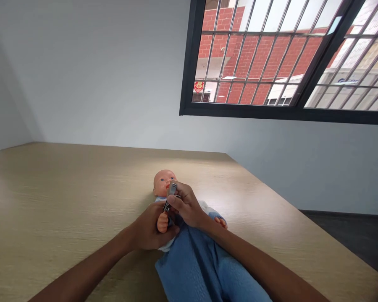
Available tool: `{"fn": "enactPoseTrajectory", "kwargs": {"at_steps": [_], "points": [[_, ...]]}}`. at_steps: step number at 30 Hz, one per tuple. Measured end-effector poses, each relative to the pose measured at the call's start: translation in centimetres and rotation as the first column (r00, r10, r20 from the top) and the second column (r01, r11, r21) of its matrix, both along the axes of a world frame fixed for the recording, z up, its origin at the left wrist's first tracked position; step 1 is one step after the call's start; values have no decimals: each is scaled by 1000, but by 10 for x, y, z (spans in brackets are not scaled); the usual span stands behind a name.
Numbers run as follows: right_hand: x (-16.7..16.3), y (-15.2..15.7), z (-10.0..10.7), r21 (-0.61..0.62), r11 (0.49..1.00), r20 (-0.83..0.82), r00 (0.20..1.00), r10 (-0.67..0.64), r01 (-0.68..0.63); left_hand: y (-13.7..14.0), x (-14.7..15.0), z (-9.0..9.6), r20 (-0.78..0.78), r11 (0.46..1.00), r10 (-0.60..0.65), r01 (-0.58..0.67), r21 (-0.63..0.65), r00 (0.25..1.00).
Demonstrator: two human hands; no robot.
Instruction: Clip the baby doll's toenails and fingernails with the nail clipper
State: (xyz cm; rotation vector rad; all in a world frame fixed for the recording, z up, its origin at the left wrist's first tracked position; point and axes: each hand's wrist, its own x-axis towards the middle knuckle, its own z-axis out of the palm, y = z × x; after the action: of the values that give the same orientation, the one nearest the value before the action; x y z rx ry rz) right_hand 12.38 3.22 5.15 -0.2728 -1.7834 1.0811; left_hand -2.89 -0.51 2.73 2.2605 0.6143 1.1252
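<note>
A baby doll (162, 181) lies on its back on the table, its bald head toward the far side. Its lower body is covered by a blue cloth (195, 264). My left hand (149, 226) is wrapped round one of the doll's arms, and the small doll hand (162, 222) sticks out between my thumb and fingers. In my right hand (187, 205) is a metal nail clipper (172, 190), pinched between thumb and fingers. The clipper's jaws are at the doll's fingertips; whether they touch, I cannot tell. The doll's other hand (221, 222) rests at the right, beyond my right wrist.
The pale wooden table (66, 201) stretches out to both sides, and its right edge (283, 199) slants down toward me. Behind it stands a white wall (97, 75). A dark-framed window (239, 112) with metal bars is at the upper right. Dark floor (349, 230) shows beyond the table's right edge.
</note>
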Motion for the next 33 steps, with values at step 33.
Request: {"fn": "enactPoseTrajectory", "kwargs": {"at_steps": [33], "points": [[0, -4, 7, 17, 997, 57, 995, -80, 79, 4, -4, -7, -64, 996, 13, -19, -85, 998]]}}
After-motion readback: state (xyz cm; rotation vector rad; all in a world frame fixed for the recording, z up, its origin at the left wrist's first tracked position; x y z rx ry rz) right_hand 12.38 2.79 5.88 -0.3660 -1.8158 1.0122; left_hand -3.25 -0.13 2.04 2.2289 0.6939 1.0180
